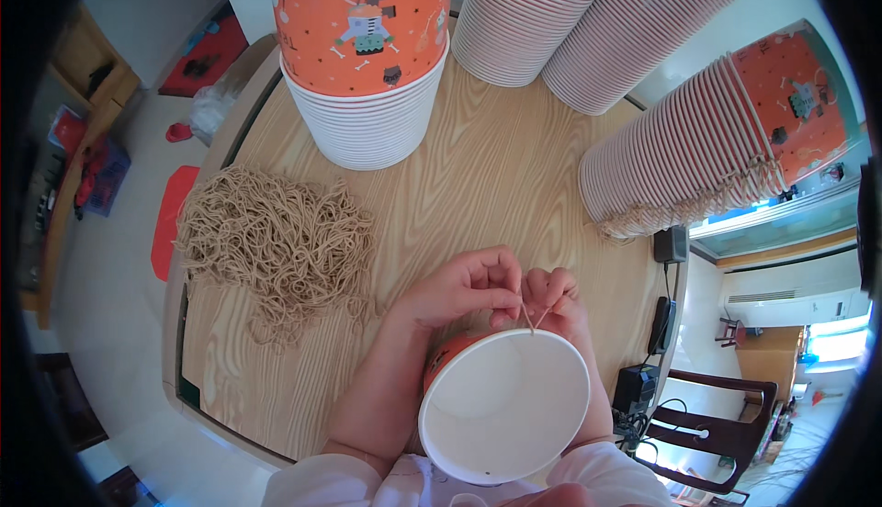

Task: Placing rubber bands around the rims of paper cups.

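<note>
A white-lined paper bucket with an orange outside is tilted against my body, its mouth facing up toward me. At its far rim, a thin tan cord runs up in a V from the rim to my fingers. My left hand pinches one strand, thumb against the bent fingers. Close beside it, my right hand has its fingers curled in and grips the other strand. The knot or hole at the rim is too small to make out. Left of my hands lies a loose heap of tan cords on the wooden table.
A tall stack of orange printed buckets stands at the far left. Two more nested stacks rise behind. At right, a leaning stack has cords hanging along its rims. Black power adapters and a dark chair are at the right edge.
</note>
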Motion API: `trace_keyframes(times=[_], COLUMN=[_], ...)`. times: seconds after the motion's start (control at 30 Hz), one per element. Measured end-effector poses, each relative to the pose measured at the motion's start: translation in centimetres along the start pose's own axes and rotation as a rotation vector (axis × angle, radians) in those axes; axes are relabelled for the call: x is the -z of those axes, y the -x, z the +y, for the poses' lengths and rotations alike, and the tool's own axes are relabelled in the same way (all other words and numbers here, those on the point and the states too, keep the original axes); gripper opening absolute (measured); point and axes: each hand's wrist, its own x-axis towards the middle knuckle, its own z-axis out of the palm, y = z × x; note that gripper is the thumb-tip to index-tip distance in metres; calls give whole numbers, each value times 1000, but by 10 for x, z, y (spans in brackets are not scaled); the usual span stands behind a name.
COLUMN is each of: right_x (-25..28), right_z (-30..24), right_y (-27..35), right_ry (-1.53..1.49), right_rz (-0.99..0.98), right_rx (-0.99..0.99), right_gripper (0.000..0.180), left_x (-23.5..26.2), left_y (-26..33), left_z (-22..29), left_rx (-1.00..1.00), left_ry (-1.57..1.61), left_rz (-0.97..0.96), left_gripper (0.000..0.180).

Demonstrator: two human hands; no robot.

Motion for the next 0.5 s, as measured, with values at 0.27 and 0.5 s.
trace_keyframes(times=[0.27,0.5], right_x=[-46,-74], right_z=[-41,-60], right_y=[-19,-8], right_ry=[745,1070], right_rz=[13,185], right_rx=[-83,-201], right_gripper=[9,7], left_x=[10,6], left_y=[4,-1], left_z=[-2,4], left_rx=[-101,-110], left_ry=[-215,-393], left_rz=[-103,-152], left_gripper=[13,19])
